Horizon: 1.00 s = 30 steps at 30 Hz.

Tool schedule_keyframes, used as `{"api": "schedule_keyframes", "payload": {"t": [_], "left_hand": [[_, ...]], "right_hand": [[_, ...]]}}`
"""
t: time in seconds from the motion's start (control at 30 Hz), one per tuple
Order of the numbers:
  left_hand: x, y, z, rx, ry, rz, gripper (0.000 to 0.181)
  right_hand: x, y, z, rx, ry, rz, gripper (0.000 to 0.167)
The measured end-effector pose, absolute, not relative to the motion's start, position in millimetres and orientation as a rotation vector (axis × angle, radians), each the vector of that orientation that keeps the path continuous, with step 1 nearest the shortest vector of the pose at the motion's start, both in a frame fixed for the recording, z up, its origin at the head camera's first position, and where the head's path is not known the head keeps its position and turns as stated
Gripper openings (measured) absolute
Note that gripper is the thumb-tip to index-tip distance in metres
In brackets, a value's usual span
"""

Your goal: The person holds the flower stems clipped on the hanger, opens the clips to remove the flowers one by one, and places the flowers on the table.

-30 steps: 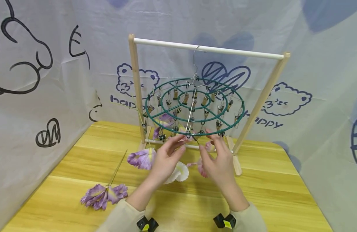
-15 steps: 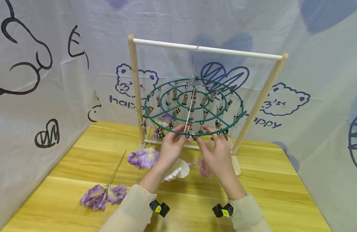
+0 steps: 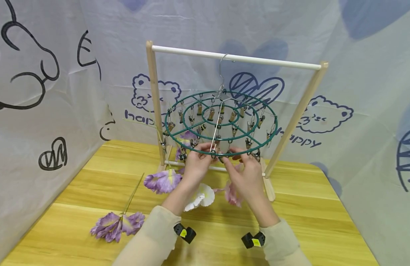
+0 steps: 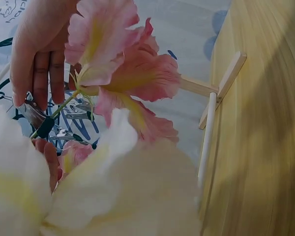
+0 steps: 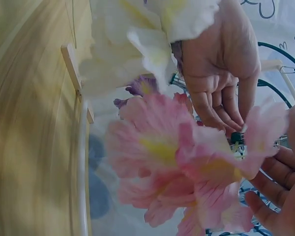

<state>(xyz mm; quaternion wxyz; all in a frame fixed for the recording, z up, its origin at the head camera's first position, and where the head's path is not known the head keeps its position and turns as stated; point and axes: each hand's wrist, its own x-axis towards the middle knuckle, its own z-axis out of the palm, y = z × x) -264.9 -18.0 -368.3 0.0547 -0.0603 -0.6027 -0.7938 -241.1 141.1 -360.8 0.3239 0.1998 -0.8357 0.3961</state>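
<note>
A round green hanger [image 3: 254, 140] with small metal clips hangs by its hook from the rack. At its front rim both hands meet. My right hand [image 3: 249, 177] holds a silver clip [image 4: 35, 117] with dark green tips. Through those tips runs the stem of a pink artificial flower [image 4: 142, 78], whose petals hang below. My left hand [image 3: 196, 164] pinches beside the clip tips, apparently on the stem's end; petals partly hide this. A white flower [image 3: 206, 195] hangs close below my left hand.
The rack has a white top bar [image 3: 268, 61] and wooden legs on the wooden table [image 3: 311, 221]. One purple flower [image 3: 163, 181] hangs at the left, with more purple petals behind. Another purple flower [image 3: 118, 226] lies on the table at front left.
My left hand has moved up and right, closer to the clip at the front rim. The right hand's fingers have drawn in. The pink and white flowers have swung a little.
</note>
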Motion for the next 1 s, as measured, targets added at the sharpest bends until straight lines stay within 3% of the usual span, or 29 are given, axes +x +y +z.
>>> {"api": "schedule_keyframes", "payload": {"t": [1.0], "left_hand": [[-267.7,-16.4,-369.4,-0.194,-1.797,-2.418,0.023]], "right_hand": [[-235.5,138.1,-356.7,0.502,-2.168,1.166,0.024]]}}
